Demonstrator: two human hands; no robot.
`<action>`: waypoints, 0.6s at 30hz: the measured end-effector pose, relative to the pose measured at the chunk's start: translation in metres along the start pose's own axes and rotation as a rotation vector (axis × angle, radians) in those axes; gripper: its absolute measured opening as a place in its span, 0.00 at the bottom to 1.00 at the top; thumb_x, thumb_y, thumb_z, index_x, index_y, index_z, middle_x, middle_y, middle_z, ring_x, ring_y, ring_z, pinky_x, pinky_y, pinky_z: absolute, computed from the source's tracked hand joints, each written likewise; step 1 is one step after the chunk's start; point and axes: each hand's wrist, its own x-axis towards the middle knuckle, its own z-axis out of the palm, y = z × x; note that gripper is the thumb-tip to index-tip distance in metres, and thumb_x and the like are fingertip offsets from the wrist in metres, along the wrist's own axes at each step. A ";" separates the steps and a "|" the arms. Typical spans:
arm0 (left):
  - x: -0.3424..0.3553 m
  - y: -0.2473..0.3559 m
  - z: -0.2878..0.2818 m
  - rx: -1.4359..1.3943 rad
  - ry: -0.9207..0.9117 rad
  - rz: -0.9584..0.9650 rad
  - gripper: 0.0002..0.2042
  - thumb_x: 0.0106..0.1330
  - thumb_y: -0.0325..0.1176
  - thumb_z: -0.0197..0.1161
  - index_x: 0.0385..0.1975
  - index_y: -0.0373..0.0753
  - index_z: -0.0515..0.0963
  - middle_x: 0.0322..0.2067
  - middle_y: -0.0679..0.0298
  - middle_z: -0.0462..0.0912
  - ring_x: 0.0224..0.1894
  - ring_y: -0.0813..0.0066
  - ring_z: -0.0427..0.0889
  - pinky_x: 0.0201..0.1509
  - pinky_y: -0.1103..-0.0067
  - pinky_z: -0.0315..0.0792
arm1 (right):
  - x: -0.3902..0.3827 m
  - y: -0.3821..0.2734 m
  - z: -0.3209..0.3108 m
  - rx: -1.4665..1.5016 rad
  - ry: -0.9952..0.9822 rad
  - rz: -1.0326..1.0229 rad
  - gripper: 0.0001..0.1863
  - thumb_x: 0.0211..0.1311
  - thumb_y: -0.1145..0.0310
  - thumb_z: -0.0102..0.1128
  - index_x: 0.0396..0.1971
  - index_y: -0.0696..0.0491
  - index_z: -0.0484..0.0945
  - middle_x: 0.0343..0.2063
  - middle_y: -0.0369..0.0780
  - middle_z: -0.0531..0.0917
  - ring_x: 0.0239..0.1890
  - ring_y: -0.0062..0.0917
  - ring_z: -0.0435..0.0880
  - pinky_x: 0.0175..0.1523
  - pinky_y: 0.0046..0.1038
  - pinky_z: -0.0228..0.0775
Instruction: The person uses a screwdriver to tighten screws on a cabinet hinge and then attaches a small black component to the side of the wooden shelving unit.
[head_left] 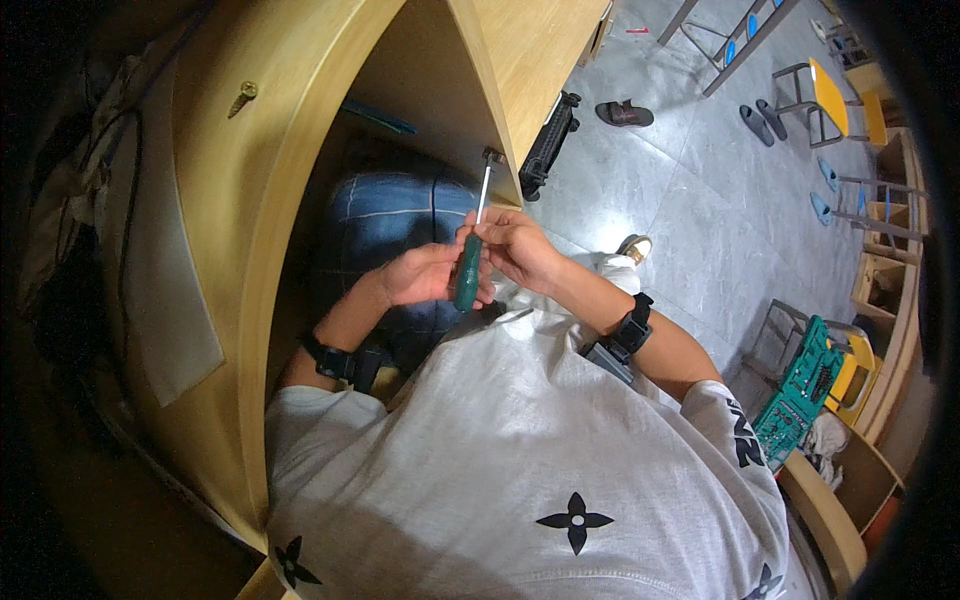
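A screwdriver with a dark green handle [467, 275] points away from me, its metal shaft running up to a small metal fitting [493, 156] on the edge of an upright wooden panel [455, 95]. At the tip, I cannot tell whether the blade sits in a screw head. My right hand [525, 252] pinches the screwdriver where handle and shaft meet. Around the handle's left side and underside curl the fingers of my left hand [415, 275], partly hidden by it. A brass-coloured screw [243, 98] lies on the wooden surface to the left.
Wooden boards [265, 330] close in on my left, and a blue checked bundle [385, 215] sits inside the cabinet. Rightward are a black suitcase [550, 148], a brown slipper [625, 113], a yellow chair [828, 98] and an opened green tool case [800, 385].
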 end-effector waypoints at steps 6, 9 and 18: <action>-0.015 -0.009 0.006 0.101 0.053 0.042 0.19 0.70 0.41 0.44 0.50 0.29 0.64 0.42 0.47 0.75 0.46 0.51 0.77 0.53 0.60 0.71 | 0.008 0.003 -0.001 0.071 -0.100 0.019 0.08 0.64 0.77 0.43 0.41 0.60 0.69 0.35 0.45 0.78 0.38 0.30 0.78 0.41 0.26 0.72; -0.017 -0.011 0.010 0.120 0.097 0.066 0.17 0.70 0.39 0.47 0.48 0.30 0.66 0.39 0.50 0.76 0.42 0.53 0.79 0.47 0.61 0.75 | 0.007 -0.001 0.006 0.043 -0.035 0.020 0.07 0.65 0.73 0.46 0.40 0.58 0.71 0.35 0.45 0.79 0.37 0.27 0.78 0.38 0.25 0.70; -0.017 -0.018 0.019 0.403 0.339 0.146 0.14 0.67 0.37 0.52 0.40 0.30 0.68 0.33 0.57 0.77 0.32 0.67 0.81 0.34 0.72 0.79 | 0.018 0.008 0.010 -0.730 0.362 -0.155 0.15 0.51 0.62 0.69 0.19 0.54 0.73 0.15 0.32 0.72 0.18 0.15 0.67 0.22 0.20 0.59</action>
